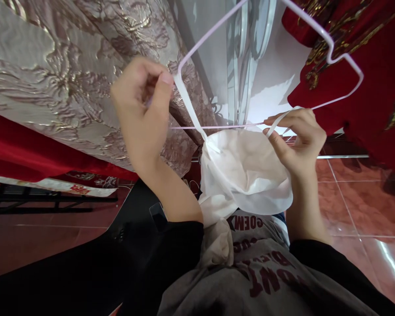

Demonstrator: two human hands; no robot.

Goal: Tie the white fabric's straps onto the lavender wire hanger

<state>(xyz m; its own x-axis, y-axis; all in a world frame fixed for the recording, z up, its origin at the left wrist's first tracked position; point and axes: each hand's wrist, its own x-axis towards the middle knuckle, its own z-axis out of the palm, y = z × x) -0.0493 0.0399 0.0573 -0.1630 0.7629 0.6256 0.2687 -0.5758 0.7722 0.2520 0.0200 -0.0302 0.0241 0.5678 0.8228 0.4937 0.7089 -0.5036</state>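
Note:
A pale lilac clothes hanger (213, 31) is held up in front of me, its bar crossing behind the straps of a white strappy garment (246, 160). My left hand (141, 105) is closed in a pinch at the top of the left strap (189, 105), beside the hanger's left shoulder. On the other side, my right hand (299, 136) pinches the second strap (278, 122) between thumb and fingers, close to the hanger's bar. The garment hangs down loosely toward my lap, its lower part bunched.
Shiny beige embossed fabric (62, 79) hangs on the left. Red cloth with gold trim (365, 83) hangs on the right. White upright strips (238, 79) stand behind the hanger. A dark phone-like object (158, 216) lies near my left forearm, above the red tiled floor (339, 197).

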